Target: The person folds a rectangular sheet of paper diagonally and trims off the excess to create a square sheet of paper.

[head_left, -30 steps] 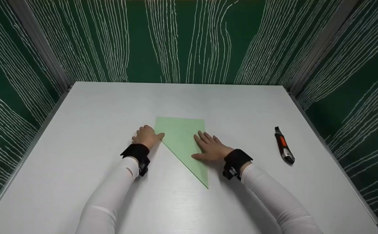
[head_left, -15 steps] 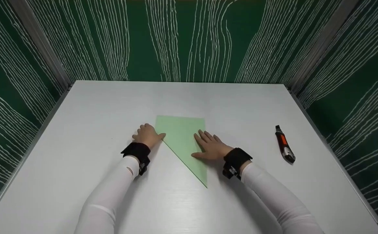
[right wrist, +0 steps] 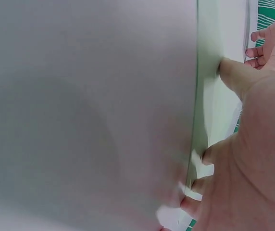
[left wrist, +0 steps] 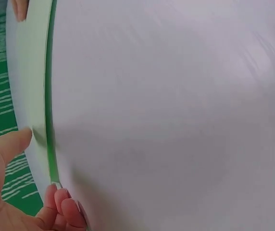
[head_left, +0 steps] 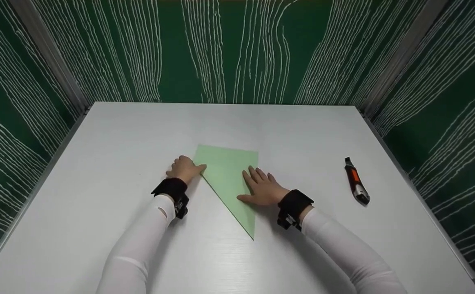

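Note:
A sheet of light green paper [head_left: 224, 175] lies on the white table, with a long slanted edge running down to a sharp point near me. Along that edge, the left wrist view shows a darker green strip. My left hand [head_left: 184, 169] holds the sheet's left corner: the thumb lies on top and the curled fingertips meet the corner. Spread flat over the sheet's right side is my right hand [head_left: 264, 191], its thumb and fingertips on the paper [right wrist: 209, 29]. Part of the right edge is hidden beneath that hand.
To the right on the white table [head_left: 302, 139] lies a black and orange utility knife [head_left: 356, 181]. Green walls [head_left: 253, 53] with white wavy lines stand behind the table and at both sides. Both wrists wear black straps [head_left: 296, 204].
The paper has turned slightly, its near point shifting left and a little towards me. My right hand has moved slightly left and nearer with it. My left hand stays almost still.

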A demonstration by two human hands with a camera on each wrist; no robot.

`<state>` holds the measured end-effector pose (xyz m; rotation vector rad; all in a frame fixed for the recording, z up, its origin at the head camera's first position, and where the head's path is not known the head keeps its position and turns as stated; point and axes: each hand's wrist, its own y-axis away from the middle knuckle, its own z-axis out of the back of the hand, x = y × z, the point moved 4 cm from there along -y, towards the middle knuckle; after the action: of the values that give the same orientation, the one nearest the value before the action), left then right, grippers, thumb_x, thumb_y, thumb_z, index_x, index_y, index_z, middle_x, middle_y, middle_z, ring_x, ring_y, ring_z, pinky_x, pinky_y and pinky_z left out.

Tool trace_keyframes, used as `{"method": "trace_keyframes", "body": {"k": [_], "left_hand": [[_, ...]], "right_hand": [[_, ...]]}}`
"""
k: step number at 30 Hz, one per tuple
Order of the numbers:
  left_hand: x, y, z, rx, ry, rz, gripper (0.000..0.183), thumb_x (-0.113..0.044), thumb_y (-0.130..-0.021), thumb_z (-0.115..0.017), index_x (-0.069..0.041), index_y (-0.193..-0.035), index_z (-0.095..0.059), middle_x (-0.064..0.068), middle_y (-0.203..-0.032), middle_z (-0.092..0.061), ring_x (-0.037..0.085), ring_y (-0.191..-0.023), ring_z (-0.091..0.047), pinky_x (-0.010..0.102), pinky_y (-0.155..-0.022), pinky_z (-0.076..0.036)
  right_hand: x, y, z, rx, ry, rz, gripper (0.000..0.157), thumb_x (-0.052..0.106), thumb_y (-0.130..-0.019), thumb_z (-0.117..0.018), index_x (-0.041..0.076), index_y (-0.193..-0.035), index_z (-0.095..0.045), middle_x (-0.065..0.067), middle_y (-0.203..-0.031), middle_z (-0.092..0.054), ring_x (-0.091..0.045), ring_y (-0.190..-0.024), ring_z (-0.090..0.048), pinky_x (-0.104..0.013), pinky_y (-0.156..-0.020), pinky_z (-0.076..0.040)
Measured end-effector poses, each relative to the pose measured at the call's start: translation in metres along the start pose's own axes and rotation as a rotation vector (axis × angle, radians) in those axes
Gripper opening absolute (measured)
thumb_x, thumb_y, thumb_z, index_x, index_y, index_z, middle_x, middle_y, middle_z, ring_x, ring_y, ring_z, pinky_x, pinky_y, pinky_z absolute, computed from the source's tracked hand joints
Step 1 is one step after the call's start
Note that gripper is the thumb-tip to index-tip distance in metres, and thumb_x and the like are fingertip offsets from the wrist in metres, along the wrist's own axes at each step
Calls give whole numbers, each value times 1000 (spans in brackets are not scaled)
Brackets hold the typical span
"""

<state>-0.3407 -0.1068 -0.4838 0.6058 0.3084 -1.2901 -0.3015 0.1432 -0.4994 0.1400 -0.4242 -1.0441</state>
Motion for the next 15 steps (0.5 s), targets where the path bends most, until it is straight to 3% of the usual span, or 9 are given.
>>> {"method": "trace_keyframes", "body": {"k": [7, 10, 12, 15], "left_hand": [[3, 0, 2, 10, 170, -24, 57, -43, -99, -64, -1, -134, -49, 22, -137, -58, 41, -131, -53, 59, -115, -28], [3, 0, 2, 2, 279, -40, 51, -37, -98, -65, -4, -132, -47, 20, -130, -61, 38, -122, -57, 53, -113, -33], [2, 0, 2, -6, 366, -56, 50, -32, -98, -67, -2, -131, -44, 21, -126, -61, 33, -111, -59, 46, -107, -39], [0, 0, 1, 16, 507, -49, 57, -25, -96, -69, 1, -137, -39, 24, -131, -57, 21, -89, -58, 34, -86, -50]], "right_hand": [[-1, 0, -1, 7, -13, -5, 89, 57, -105, -46, 7, -166, -6, -21, -174, 2, -44, -161, -3, -67, -128, -11], [-1, 1, -1, 7, -11, -8, 89, 57, -105, -46, 7, -166, -6, -21, -174, 2, -43, -162, -3, -66, -128, -10], [0, 1, -1, 6, -9, -9, 88, 57, -105, -46, 7, -166, -6, -20, -174, 2, -43, -162, -3, -66, -128, -10], [0, 1, 0, 8, -5, -11, 88, 57, -105, -46, 7, -166, -6, -21, -174, 2, -43, -162, -3, -66, -128, -10]]}}
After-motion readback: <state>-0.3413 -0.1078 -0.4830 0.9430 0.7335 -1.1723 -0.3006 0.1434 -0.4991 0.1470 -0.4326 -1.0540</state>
